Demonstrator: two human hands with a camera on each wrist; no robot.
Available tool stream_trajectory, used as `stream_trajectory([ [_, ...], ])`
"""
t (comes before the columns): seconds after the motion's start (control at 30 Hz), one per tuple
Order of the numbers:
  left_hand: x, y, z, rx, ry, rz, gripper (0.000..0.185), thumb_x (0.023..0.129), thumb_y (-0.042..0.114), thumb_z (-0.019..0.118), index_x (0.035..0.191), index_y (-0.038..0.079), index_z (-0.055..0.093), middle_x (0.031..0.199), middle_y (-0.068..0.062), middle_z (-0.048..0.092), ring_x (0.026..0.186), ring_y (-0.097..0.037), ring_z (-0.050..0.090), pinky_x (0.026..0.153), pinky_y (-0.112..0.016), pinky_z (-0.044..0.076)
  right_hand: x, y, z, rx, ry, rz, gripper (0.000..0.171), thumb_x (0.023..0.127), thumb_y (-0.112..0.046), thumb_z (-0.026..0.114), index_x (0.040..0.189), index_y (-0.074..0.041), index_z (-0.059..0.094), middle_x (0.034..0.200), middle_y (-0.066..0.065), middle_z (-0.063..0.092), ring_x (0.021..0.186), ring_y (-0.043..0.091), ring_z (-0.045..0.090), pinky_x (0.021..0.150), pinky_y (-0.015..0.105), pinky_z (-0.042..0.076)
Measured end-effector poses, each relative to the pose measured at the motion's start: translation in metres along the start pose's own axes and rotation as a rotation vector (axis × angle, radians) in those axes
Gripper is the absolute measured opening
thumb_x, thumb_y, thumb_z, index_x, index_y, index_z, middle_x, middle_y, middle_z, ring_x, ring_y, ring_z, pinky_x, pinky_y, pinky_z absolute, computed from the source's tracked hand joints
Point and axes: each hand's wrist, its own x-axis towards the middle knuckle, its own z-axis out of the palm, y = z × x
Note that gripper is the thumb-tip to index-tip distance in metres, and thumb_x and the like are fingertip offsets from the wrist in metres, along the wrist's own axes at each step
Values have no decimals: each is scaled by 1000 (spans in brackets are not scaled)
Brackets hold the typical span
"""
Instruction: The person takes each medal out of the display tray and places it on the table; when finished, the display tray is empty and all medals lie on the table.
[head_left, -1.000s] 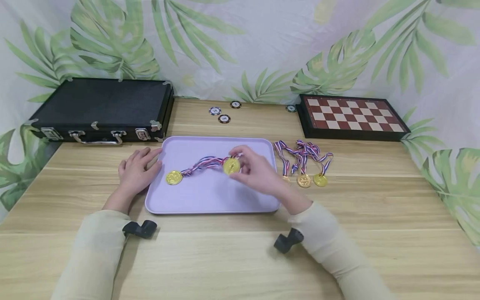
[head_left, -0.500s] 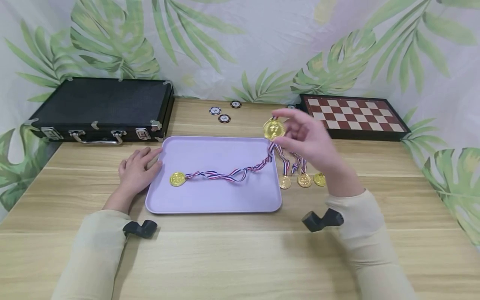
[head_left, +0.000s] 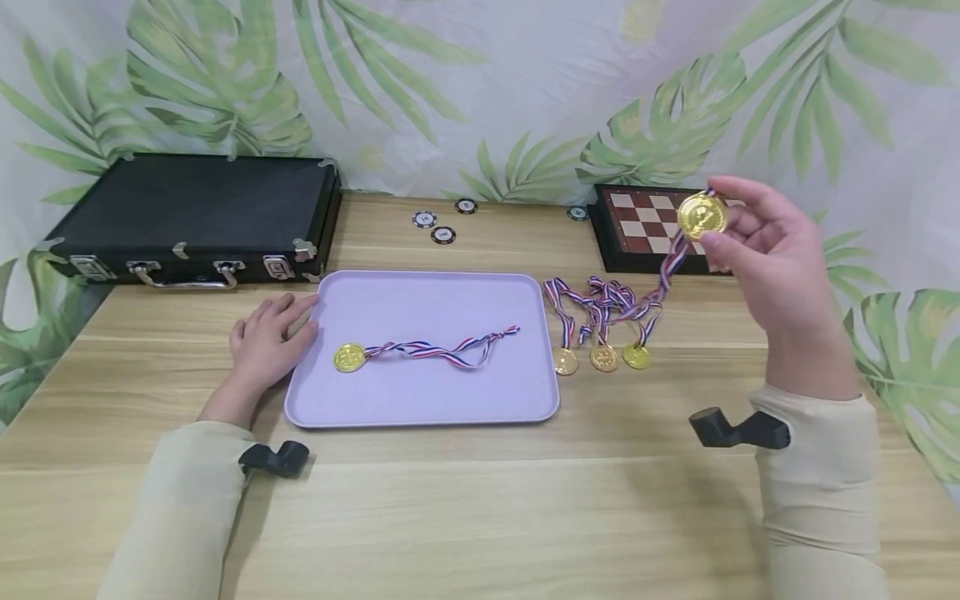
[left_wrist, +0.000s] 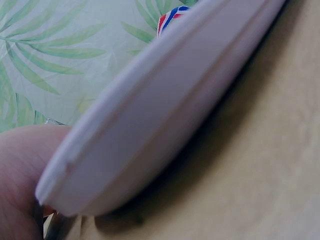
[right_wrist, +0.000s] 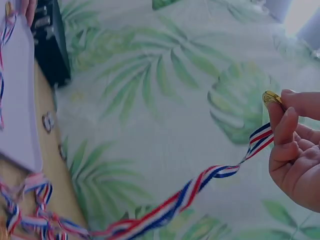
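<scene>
My right hand [head_left: 780, 262] pinches a gold medal [head_left: 702, 216] between thumb and fingers, raised in front of the checkered board. From it a red, white and blue ribbon [right_wrist: 187, 195] slopes down to the left, towards the tangled ribbons on the table. My left hand [head_left: 268, 343] rests at the left rim of a lilac tray [head_left: 420, 400], its fingers relaxed. On that tray lies another gold medal [head_left: 349, 357], its ribbon stretched out to the right. Right of the tray, three medals sit in a row, the middle one [head_left: 604, 358] bronze-toned, with ribbons bunched behind them.
A black case [head_left: 191, 204] with metal latches stands at the back left. Several poker chips [head_left: 443, 235] lie along the back of the wooden table [head_left: 480, 500]. The checkered board [head_left: 637, 225], in a dark frame, is at the back right, partly behind my right hand.
My right hand has carried the gold medal from above the tray to the right and up, its ribbon trailing off the tray. My left hand has stayed at the tray's rim.
</scene>
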Motion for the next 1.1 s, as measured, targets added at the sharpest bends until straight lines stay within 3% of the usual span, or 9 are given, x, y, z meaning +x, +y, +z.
stream_trajectory([
  [0.1,0,-1,0,-1,0,-1,48,89,37,36,131,13,37,136,-24,20,124,-41,4,90,-58,-8,4,9,-19,-7,47,71,42,73,23,51,113,9,48,73,15,57,59,17,51,52,19,45],
  [0.27,-2,-3,1,1,5,4,49,90,37,36,131,12,37,135,-25,21,124,-42,4,90,-59,-7,15,34,-46,-168,131,213,39,75,13,57,112,1,51,71,7,57,53,11,46,48,17,40],
  [0.5,-2,-3,1,5,6,8,48,90,36,36,131,12,37,135,-25,21,124,-42,4,90,-59,-7,19,58,-74,-272,169,298,39,75,8,61,110,-8,54,72,2,60,53,8,47,47,15,38],
  [0.77,0,1,0,6,8,7,48,89,37,36,130,12,38,135,-25,21,124,-42,4,90,-59,-6,-19,88,-102,-646,50,579,48,81,-7,59,126,-7,40,80,-2,55,64,8,48,57,22,41],
  [0.9,1,0,1,8,7,13,48,90,36,37,131,12,37,135,-25,21,124,-42,4,90,-59,-6,-43,97,-112,-687,-50,623,49,81,-7,59,126,-7,40,80,-1,54,68,9,50,60,24,43],
  [1.1,1,-1,1,12,13,19,47,90,34,37,131,12,37,135,-25,22,124,-42,5,90,-59,-5,-69,109,-120,-674,-173,655,51,78,-3,61,123,2,40,79,5,58,66,11,53,58,24,46],
])
